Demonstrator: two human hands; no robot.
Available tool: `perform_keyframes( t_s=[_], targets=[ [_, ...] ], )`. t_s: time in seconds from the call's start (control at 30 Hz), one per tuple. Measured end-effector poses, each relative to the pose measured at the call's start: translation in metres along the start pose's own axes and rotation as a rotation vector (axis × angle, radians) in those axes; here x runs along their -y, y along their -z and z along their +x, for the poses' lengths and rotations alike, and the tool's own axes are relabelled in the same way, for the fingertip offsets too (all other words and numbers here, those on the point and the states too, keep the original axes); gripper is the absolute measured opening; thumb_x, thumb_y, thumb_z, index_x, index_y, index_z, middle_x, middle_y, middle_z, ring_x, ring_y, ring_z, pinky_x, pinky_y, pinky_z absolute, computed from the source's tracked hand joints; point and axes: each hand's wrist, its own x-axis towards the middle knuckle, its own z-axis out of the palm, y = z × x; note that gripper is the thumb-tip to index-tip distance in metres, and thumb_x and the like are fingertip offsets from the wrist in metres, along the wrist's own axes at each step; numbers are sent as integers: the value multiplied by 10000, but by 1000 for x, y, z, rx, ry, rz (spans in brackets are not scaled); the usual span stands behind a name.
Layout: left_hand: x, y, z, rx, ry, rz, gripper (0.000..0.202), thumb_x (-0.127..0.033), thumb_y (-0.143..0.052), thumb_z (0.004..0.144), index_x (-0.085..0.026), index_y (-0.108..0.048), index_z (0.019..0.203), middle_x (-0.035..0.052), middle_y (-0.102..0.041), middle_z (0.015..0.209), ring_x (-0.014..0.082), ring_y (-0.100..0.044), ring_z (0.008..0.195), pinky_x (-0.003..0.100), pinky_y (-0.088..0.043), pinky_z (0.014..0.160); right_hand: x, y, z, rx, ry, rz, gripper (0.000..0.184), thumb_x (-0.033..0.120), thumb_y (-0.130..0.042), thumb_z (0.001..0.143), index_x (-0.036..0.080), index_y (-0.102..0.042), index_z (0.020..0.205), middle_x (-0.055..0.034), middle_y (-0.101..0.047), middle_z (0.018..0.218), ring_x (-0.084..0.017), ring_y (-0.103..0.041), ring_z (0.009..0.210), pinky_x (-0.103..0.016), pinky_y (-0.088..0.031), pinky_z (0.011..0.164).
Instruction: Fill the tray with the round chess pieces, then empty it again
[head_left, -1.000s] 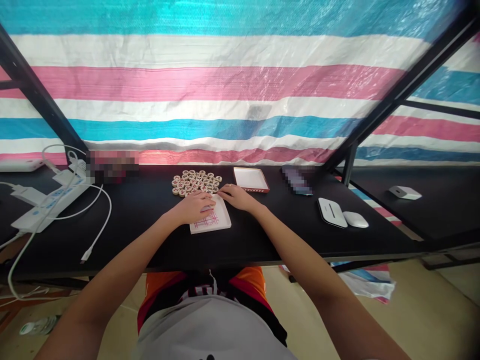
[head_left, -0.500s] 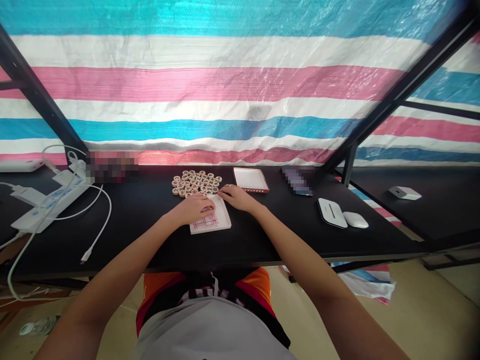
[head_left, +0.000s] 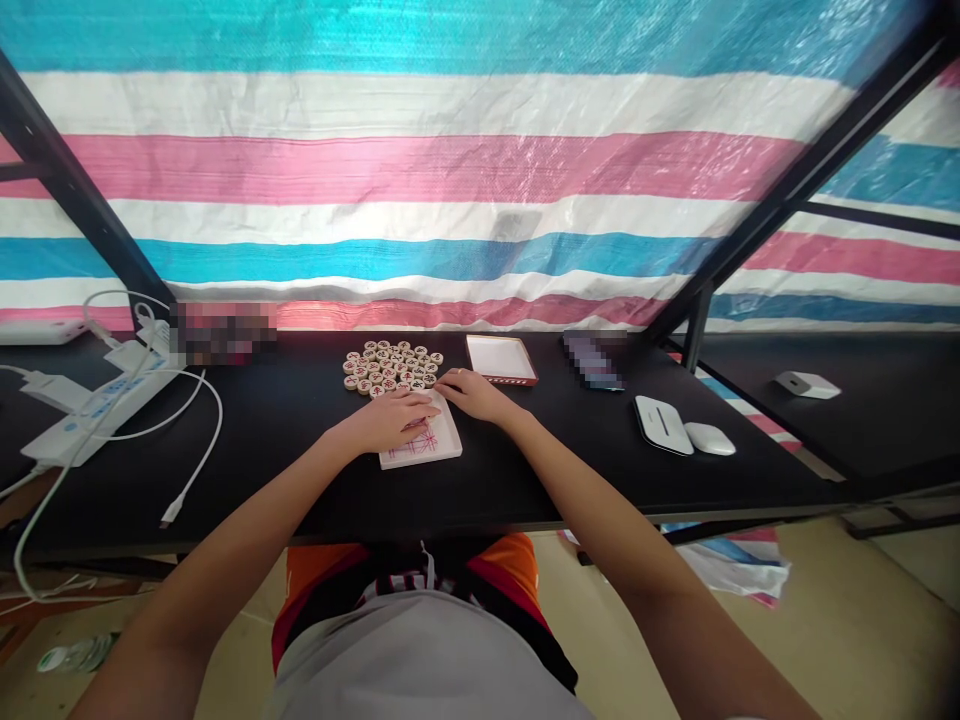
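Observation:
A shallow white box (head_left: pixel 448 440) lies on the black table in front of me, with a sheet with red grid lines (head_left: pixel 409 445) inside it. My left hand (head_left: pixel 386 420) lies over the box and covers much of the sheet, its fingers stretched out to the right. At the box's far right corner, my right hand (head_left: pixel 476 395) has its fingers over the rim; the fingertips come close to the pieces behind. Just beyond the box sits a cluster of round Chinese chess pieces (head_left: pixel 390 365) with red and black characters.
Right of the pieces is a box lid (head_left: pixel 501 356), white inside. A phone (head_left: pixel 594 362), a white flat device (head_left: pixel 664 425) and a white mouse (head_left: pixel 710 438) lie farther right. A power strip (head_left: pixel 105 400) with white cables takes up the left side.
My left hand's fingers have stretched out farther to the right over the box, from a more curled shape. The right hand has hardly moved.

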Motion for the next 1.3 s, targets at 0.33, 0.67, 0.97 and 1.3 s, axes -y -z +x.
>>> perform_keyframes(
  t_s=[0.33, 0.67, 0.97, 1.3],
  targets=[
    [-4, 4, -2, -6, -71, -6, 334, -374, -414, 964, -276, -683, 1136, 76, -586, 1246, 237, -475, 1167, 376, -344, 1014, 1, 1, -1, 2, -1, 13, 254, 285, -479, 939, 171, -705, 970, -79, -680, 960, -189, -607, 902, -324, -462, 866],
    [-6, 7, -3, -58, -34, -37, 301, -371, -470, 940, -242, -677, 1117, 67, -608, 1144, 211, -512, 1068, 347, -387, 978, 0, 0, -1, 6, -13, 6, 264, 293, -473, 941, 178, -708, 981, -79, -678, 961, -194, -603, 901, -342, -462, 873],
    [-6, 8, -4, -165, -22, 40, 280, -254, -435, 950, -222, -686, 1069, 85, -568, 1215, 222, -536, 1096, 364, -415, 966, 0, 1, -1, 2, -5, 7, 258, 269, -474, 939, 159, -706, 965, -86, -675, 943, -192, -604, 882, -333, -461, 856],
    [-11, 13, -5, -165, -92, 62, 325, -195, -383, 950, -210, -679, 1083, 108, -559, 1211, 193, -594, 955, 340, -471, 867, 0, 1, -1, 4, -10, 7, 266, 284, -463, 945, 172, -702, 975, -81, -675, 953, -199, -604, 897, -344, -461, 863]
  ],
)
